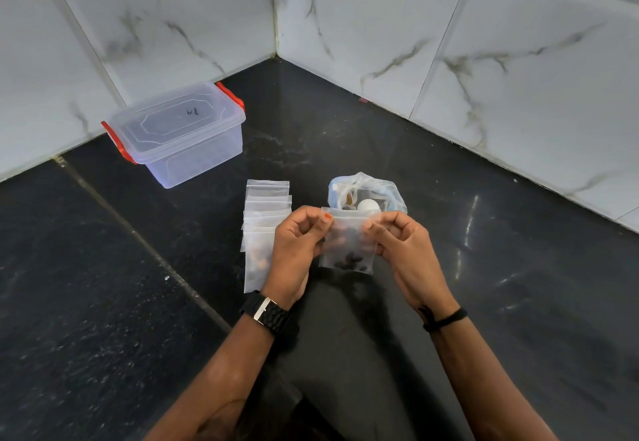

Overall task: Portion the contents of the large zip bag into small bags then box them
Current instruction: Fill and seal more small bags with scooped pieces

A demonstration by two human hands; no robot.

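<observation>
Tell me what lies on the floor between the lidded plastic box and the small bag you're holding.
In the head view, a row of small zip bags lies between the plastic box and the held bag, close beside the left hand; the rest is bare dark floor.

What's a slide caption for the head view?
Both hands pinch a small zip bag of dark pieces; large bag behind, lidded box far-left.

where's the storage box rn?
Head view, upper left: the clear box with red latches sits lidded on the dark floor against the marble wall, beyond and left of the stack of small bags.
</observation>
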